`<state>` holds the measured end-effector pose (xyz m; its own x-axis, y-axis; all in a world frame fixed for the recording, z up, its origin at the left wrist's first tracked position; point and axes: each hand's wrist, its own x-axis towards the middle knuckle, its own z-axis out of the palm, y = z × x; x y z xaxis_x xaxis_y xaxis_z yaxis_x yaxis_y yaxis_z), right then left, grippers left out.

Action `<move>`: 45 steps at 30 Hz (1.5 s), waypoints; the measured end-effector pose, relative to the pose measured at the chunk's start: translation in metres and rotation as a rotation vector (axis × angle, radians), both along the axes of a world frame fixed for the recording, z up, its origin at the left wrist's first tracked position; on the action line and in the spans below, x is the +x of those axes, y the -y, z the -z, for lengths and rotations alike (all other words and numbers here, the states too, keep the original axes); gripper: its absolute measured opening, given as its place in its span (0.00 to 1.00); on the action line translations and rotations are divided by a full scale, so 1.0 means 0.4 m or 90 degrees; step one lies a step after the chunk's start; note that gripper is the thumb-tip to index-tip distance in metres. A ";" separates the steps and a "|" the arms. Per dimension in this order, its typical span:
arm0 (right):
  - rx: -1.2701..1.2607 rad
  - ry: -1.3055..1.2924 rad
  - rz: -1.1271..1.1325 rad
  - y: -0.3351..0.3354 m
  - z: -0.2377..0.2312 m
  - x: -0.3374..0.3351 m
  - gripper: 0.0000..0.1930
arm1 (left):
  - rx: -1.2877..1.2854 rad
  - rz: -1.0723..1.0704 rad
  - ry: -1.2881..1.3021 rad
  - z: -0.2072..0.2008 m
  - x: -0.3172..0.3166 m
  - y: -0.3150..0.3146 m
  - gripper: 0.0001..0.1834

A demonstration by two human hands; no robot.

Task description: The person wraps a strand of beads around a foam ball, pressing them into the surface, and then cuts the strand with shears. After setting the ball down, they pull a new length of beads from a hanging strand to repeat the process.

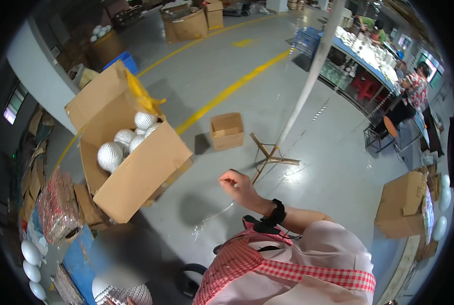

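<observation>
My right hand (237,185) is raised over the grey floor, its fingers curled closed, with a black band on the wrist. Whatever the fingers may hold is too small to make out. Below the hand a thin pale strand (214,217) trails to a small tangle; whether it joins the hand I cannot tell. My left hand is out of view. Left of the right hand stands a large open carton (140,178) with several silver ribbed balls (110,155) in it. At the lower left edge, fingertips touch another silver ball (123,291) beside a blurred patch; they appear to be another person's.
A small open carton (227,132) and a pale pole (308,81) on a wooden cross foot stand ahead. A wrapped bundle (59,208) lies left. Another carton (402,203) is at right. People work at a long table (361,58) heaped with white pieces.
</observation>
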<state>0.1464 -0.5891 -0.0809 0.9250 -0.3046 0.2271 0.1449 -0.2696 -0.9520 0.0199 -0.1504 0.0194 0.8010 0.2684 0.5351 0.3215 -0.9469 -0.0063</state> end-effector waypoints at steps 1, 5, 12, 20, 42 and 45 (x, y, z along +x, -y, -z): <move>-0.022 0.006 0.022 0.048 -0.001 -0.018 0.04 | 0.011 -0.031 -0.017 -0.015 -0.001 0.036 0.36; -0.052 0.012 0.100 0.227 -0.007 -0.090 0.04 | -0.003 0.074 0.100 0.008 0.011 0.116 0.23; -0.351 0.310 0.495 0.679 -0.112 -0.237 0.06 | -0.258 0.283 0.039 0.056 0.148 0.404 0.23; -0.429 0.327 0.870 1.151 -0.358 -0.447 0.35 | -0.180 0.513 -0.144 0.035 0.257 0.723 0.20; -0.043 0.212 0.566 1.016 -1.122 -0.845 0.12 | -0.308 0.923 -0.222 -0.049 0.276 0.755 0.18; 0.009 0.381 0.621 1.045 -1.106 -0.849 0.14 | -0.274 0.961 -0.227 -0.047 0.275 0.741 0.18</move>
<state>-0.1933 -1.0070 0.3616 0.0381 -0.8394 0.5422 0.3109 -0.5057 -0.8047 0.1299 -0.4469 0.0382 0.5216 -0.7692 0.3691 -0.8204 -0.3334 0.4645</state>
